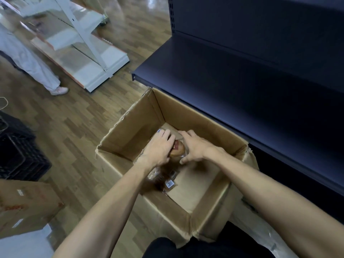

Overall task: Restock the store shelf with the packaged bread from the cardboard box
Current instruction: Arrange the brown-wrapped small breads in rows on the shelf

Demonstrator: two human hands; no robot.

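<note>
1. Standing along the right side, the dark shelf (242, 75) is the biggest thing here, and its boards are bare.
2. The open cardboard box (130, 131) sits on the wooden floor (70, 127), just beside the shelf's lowest board.
3. Both hands are deep inside the box: the left hand (159, 148) and the right hand (193, 148) curl around one packaged bread (178, 148), fingers bent on its wrapper.
4. Another wrapped bread (165, 178) lies below the left wrist, blurred, perhaps darker.

Bread package (178, 150) inside cardboard box (130, 131), before shelf (214, 75).
</note>
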